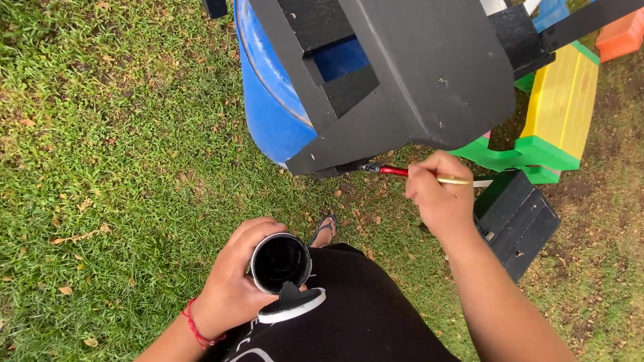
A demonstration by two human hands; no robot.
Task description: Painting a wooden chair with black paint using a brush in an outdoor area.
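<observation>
Paintbrush (409, 173) lies nearly level in your right hand (439, 198), fingers pinching its handle, bristles pointing left under the black chair's (402, 74) lower edge. Your left hand (235, 281) wraps the open paint can (280, 263); grass (121, 154) lies open leftward.

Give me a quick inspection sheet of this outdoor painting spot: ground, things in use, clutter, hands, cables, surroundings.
Surface: grass with dry leaves.
Job's things: thin brush, tip at the lower edge of a black wooden piece; open can of black paint, lid beside it.
Clutter: black panel lying on the ground.
Hands: left hand holds the can; right hand grips the brush.
Cables: nothing seen.
Surroundings: blue barrel; green and yellow painted piece.
</observation>
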